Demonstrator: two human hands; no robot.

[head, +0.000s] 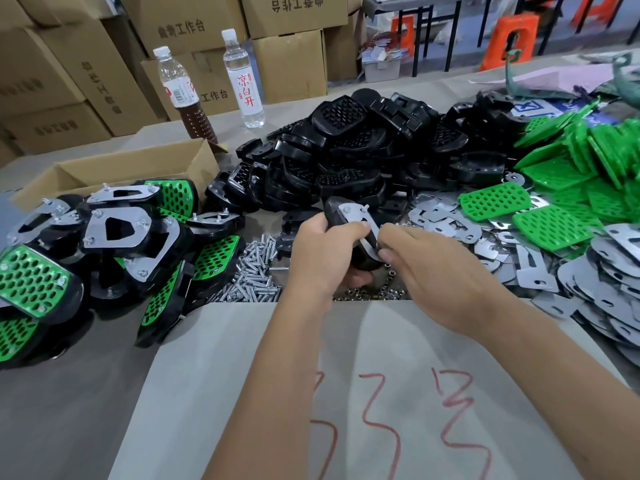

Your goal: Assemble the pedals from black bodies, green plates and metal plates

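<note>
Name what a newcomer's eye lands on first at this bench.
At the centre, the left hand grips a black pedal while the right hand pinches at its metal plate. Behind rises a heap of black bodies; bright green plates spread right, finished pedals pile left.

The single head-worn camera looked forward and down across the bench (pixel 69 410) from its near edge, close above the work.

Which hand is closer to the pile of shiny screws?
Left. The left hand, gripping the pedal, sits just right of the screws. The right hand is farther right, beyond the pedal.
</note>
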